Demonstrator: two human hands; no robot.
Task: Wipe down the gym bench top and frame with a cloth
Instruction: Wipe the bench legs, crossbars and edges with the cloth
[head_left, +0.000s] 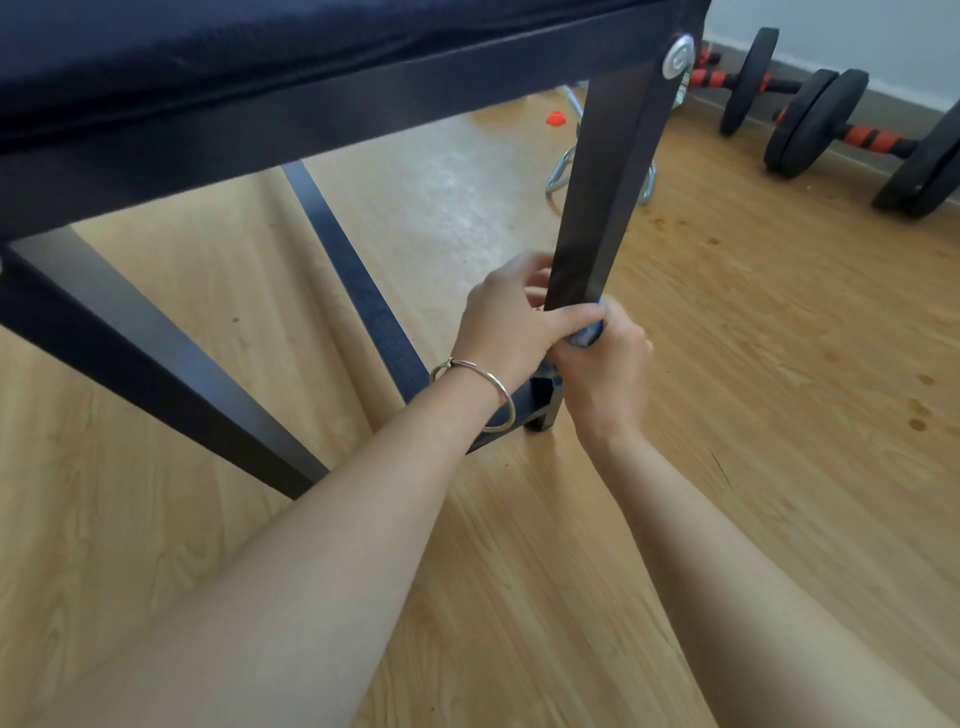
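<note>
The gym bench has a black padded top (218, 47) across the upper left and a black metal frame below it. Its right leg (602, 187) slants down to a foot near the floor. My left hand (514, 322) curls round the lower part of that leg, thumb across the front. My right hand (608, 364) grips a small blue-grey cloth (587, 335) pressed against the leg just below my left thumb. Most of the cloth is hidden inside my fingers. A second leg (156, 353) slants down at the left.
A dark strap or crossbar (358, 280) runs under the bench to the foot. Dumbbells with black plates and red-striped handles (831, 124) lie by the wall at the upper right. A chrome frame piece (558, 174) and a small red object (556, 118) sit on the wooden floor behind the leg.
</note>
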